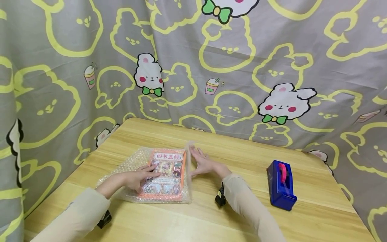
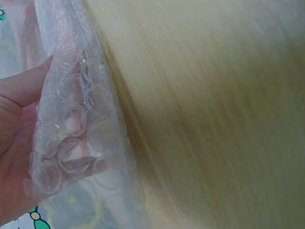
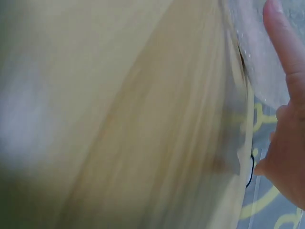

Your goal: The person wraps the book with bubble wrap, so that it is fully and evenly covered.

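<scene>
An orange-bordered book (image 1: pixel 166 181) with pictures and Chinese characters on its cover lies inside clear bubble wrap (image 1: pixel 128 163) on the table. My left hand (image 1: pixel 137 178) rests on the book's left side, its fingers reaching across the cover. In the left wrist view the thumb of this hand (image 2: pixel 21 102) meets the bubble wrap (image 2: pixel 78 129), and part of the hand shows blurred through it. Along the wrap's right edge, my right hand (image 1: pixel 203 162) touches the upright fold with fingers extended. The right wrist view shows that hand (image 3: pixel 288 143) beside the wrap (image 3: pixel 259 52).
A blue tape dispenser (image 1: pixel 282 188) with a pink-cored roll (image 1: pixel 283 172) stands on the table's right side. The wooden table (image 1: pixel 242 218) ends at a patterned grey curtain (image 1: pixel 187 43) behind and at the sides.
</scene>
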`<state>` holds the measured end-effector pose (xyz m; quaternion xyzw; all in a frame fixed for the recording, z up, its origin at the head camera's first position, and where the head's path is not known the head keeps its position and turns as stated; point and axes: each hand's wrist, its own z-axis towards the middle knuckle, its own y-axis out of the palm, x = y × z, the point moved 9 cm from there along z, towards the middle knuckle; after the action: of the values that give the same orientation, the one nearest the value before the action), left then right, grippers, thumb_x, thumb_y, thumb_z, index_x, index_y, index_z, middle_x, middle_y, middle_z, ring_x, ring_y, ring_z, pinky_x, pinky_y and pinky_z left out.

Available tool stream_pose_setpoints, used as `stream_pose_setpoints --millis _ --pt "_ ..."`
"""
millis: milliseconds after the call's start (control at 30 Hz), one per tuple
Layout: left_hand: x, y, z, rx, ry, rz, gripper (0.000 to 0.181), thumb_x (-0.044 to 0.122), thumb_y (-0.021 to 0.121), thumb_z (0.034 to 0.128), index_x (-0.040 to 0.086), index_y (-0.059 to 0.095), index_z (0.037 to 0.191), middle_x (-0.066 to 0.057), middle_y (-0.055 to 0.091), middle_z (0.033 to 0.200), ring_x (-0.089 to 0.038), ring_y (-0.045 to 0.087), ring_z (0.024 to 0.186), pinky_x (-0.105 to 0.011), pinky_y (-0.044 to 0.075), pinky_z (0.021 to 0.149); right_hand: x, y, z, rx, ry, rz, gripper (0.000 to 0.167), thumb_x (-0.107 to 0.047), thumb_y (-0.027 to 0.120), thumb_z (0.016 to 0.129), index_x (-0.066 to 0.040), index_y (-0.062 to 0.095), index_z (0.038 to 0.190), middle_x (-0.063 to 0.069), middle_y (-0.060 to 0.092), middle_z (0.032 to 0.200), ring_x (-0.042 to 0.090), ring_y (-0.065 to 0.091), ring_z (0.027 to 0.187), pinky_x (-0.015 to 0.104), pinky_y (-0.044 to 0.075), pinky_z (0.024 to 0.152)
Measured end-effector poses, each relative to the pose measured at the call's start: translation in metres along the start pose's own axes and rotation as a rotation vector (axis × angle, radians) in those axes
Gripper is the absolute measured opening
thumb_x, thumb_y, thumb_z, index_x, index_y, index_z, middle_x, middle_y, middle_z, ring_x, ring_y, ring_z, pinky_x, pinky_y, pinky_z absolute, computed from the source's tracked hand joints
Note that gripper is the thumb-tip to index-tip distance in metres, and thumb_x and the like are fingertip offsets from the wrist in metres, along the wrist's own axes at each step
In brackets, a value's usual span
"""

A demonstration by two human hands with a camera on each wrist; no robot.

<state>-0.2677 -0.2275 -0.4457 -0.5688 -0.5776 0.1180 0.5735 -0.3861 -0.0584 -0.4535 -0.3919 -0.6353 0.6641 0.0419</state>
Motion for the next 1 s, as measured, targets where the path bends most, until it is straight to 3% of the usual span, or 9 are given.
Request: stream_pose_setpoints --millis 300,600,733,1000 --pt "0.002 0.000 0.001 0.010 0.000 -0.003 0.084 -0.012 0.066 0.0646 0.010 0.036 0.140 -0.021 0.005 0.151 -0.047 0.001 0.133 -0.061 0.027 0.099 -0.022 0.010 0.019 -0.059 -0.012 -0.049 0.115 -0.052 0.070 0.071 -0.017 -0.009 0.146 0.012 -0.018 0.149 0.036 -0.012 0.137 0.062 0.000 0.104" --pt "0.003 0.000 0.003 0.006 -0.009 0.006 0.085 -0.012 0.066 0.0641 0.010 0.036 0.140 -0.020 0.005 0.151 -0.046 0.001 0.134 -0.062 0.023 0.100 -0.030 0.025 0.031 -0.097 -0.041 -0.063 0.109 -0.046 0.070 0.074 -0.013 -0.004 0.147 0.019 -0.021 0.147 0.033 -0.020 0.135 0.055 -0.005 0.107" --pt "0.002 0.001 0.003 0.005 -0.010 0.023 0.085 -0.010 0.068 0.0642 0.011 0.036 0.140 -0.020 0.006 0.151 -0.047 0.001 0.133 -0.063 0.022 0.100 -0.033 0.030 0.034 -0.105 -0.016 -0.125 0.109 -0.050 0.069 0.074 -0.013 -0.003 0.147 0.018 -0.021 0.147 0.031 -0.021 0.135 0.056 -0.007 0.107" --pt "0.001 -0.002 0.001 0.015 -0.010 0.023 0.086 -0.010 0.068 0.0632 0.011 0.036 0.140 -0.021 0.006 0.151 -0.049 0.002 0.133 -0.065 0.021 0.099 -0.061 0.043 0.046 -0.146 -0.038 -0.209 0.109 -0.061 0.063 0.073 -0.010 0.000 0.147 0.012 -0.018 0.150 0.028 -0.022 0.135 0.054 -0.013 0.106"
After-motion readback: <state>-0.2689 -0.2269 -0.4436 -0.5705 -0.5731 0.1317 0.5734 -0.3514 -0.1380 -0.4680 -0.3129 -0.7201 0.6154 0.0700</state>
